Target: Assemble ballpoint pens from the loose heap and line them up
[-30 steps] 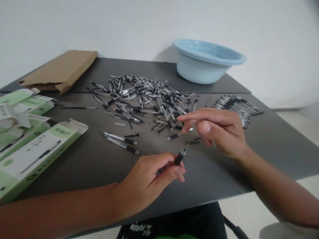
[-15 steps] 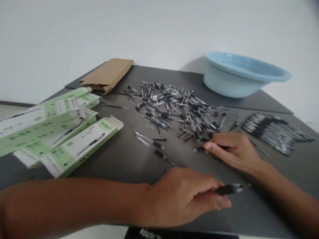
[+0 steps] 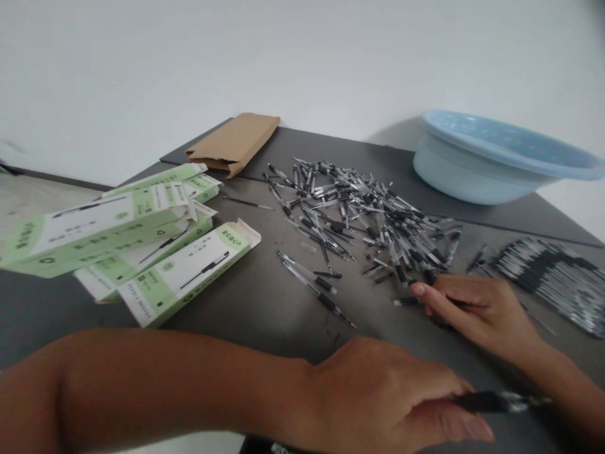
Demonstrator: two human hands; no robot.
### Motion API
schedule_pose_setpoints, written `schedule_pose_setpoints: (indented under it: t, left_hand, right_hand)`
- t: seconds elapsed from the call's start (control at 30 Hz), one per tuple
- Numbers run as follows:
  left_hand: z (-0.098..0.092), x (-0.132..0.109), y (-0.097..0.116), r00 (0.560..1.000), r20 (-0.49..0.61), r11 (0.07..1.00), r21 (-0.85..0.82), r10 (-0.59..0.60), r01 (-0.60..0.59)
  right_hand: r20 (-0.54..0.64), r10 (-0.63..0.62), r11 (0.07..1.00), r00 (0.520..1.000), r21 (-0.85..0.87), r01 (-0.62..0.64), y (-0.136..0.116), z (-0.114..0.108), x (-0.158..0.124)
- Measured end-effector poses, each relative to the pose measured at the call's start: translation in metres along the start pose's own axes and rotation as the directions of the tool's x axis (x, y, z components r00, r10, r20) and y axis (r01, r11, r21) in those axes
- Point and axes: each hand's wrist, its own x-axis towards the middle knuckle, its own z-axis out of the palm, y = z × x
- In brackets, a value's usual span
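Observation:
Pinched between the thumb and fingers of my left hand [image 3: 378,394] is a pen [image 3: 496,401], its black grip and clear tip pointing right, smeared by motion. My right hand [image 3: 477,309] rests beyond it at the near right edge of a heap of loose pens [image 3: 359,202]. Its thumb and fingers are closed; dark parts show around them, but what they hold is hidden. A short black piece [image 3: 405,302] lies by its thumb. Left of the hands, a clear pen with a black grip [image 3: 314,291] lies on the table with other pen parts.
Green-and-white pen boxes [image 3: 189,271] are stacked at left. A brown paper envelope [image 3: 236,142] lies at the back, and a light blue basin [image 3: 477,167] stands back right. Neatly lined-up pens [image 3: 553,277] lie at right on the dark table [image 3: 255,309].
The whole view has swung left, so the things on the table appear farther right. My left hand, with the pen, appears lower and farther right; my right hand stays beside the heap.

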Motion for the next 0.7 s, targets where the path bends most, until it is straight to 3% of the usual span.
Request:
schedule_pose_setpoints:
  t: [0.33,0.7]
  left_hand:
    - [-0.0015,0.004,-0.002,0.998,0.062,0.994,0.105,-0.015,0.009]
    - [0.0049,0.0045,-0.0086,0.999,0.032,0.996,0.083,0.016,-0.018]
  right_hand:
    - [0.053,-0.03,0.999,0.998,0.023,0.029,0.0003,0.0034,-0.0025]
    - [0.109,-0.054,0.998,0.993,-0.004,0.055,0.0081,0.0065,-0.0076]
